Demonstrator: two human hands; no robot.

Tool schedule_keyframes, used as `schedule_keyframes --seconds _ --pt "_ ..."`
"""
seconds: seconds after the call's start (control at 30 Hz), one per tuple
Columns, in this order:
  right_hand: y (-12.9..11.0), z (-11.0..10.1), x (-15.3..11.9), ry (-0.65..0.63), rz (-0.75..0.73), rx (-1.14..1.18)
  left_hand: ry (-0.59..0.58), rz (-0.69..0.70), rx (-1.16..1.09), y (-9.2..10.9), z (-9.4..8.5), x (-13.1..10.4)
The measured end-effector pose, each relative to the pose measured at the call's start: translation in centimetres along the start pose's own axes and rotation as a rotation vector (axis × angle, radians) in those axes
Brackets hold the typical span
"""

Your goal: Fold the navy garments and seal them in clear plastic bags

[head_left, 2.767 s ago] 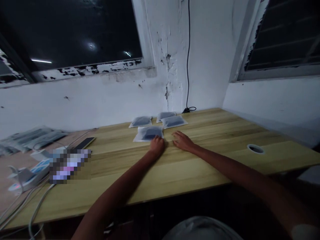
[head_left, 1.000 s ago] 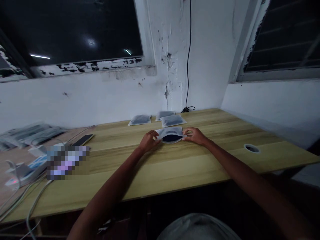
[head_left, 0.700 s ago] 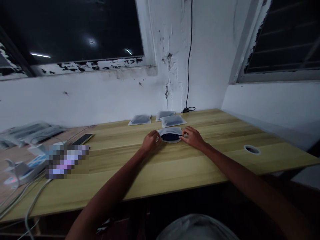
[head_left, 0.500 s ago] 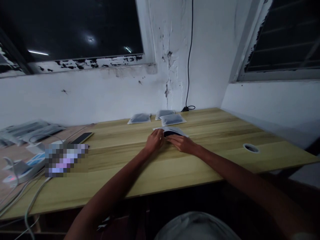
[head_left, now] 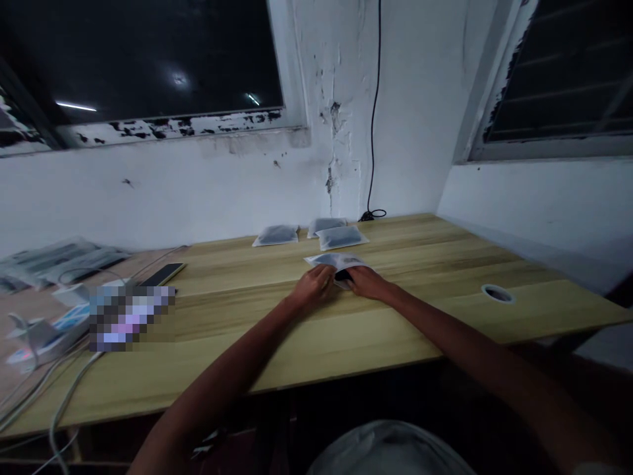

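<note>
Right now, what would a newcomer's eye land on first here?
Probably the pair at the middle of the table: the right hand has its fingers in the mouth of a pale bag, with the left hand at its left side. Next, perhaps, the big dark window at upper left, and three more bags near the wall.

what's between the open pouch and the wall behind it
A front pouch and, partly behind it, a rear pouch lie on the table between the open pouch and the wall. The head view shows this; a third pouch lies farther left.
</note>
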State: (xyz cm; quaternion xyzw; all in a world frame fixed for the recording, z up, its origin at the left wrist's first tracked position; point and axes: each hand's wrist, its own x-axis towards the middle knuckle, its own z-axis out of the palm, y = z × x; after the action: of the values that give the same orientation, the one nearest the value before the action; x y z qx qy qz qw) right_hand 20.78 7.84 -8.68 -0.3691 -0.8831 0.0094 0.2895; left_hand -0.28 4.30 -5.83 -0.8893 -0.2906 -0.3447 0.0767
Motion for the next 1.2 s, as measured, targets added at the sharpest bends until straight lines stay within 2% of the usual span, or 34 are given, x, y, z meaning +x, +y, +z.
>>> schedule_keyframes --seconds 0.2,0.33,0.43,0.6,0.7,0.8,0.9,1.0,1.1,1.2 --pt "-0.6 -1.2 0.1 0.008 0.015 -0.121 0.002 -0.020 -0.098 -0.3 -0.3 -0.1" --pt "-0.6 -2.9 -0.2 0.044 -0.113 0.035 0.019 -0.051 -0.127 -1.1 -0.7 -0.1" --pt "-0.2 -3.9 -0.5 0.148 -0.136 0.199 0.067 -0.070 -0.098 -1.1 -0.8 0.1" --pt "0.0 -4.6 -0.6 0.335 0.046 0.431 0.197 -0.157 -0.001 -0.4 -0.7 0.8" --pt "-0.3 -4.6 -0.4 0.405 0.151 0.575 0.213 -0.192 0.027 -0.1 -0.8 1.1" --pt "-0.2 -4.3 0.3 0.570 0.276 0.709 0.224 -0.231 0.059 -0.2 -1.1 1.3" --pt "0.8 -4.2 1.2 0.766 0.351 0.888 0.248 -0.252 0.098 -0.8 -1.3 1.2" --pt "2.4 -4.7 1.5 0.862 0.364 1.002 0.239 -0.295 0.163 -2.6 -1.6 0.7" --pt "3.9 -5.8 0.9 0.947 0.381 0.854 0.224 -0.378 0.281 -5.2 -2.3 -0.3" --pt "3.9 -6.2 0.0 0.977 0.410 0.544 0.109 -0.447 0.407 -7.2 -3.0 -1.4"
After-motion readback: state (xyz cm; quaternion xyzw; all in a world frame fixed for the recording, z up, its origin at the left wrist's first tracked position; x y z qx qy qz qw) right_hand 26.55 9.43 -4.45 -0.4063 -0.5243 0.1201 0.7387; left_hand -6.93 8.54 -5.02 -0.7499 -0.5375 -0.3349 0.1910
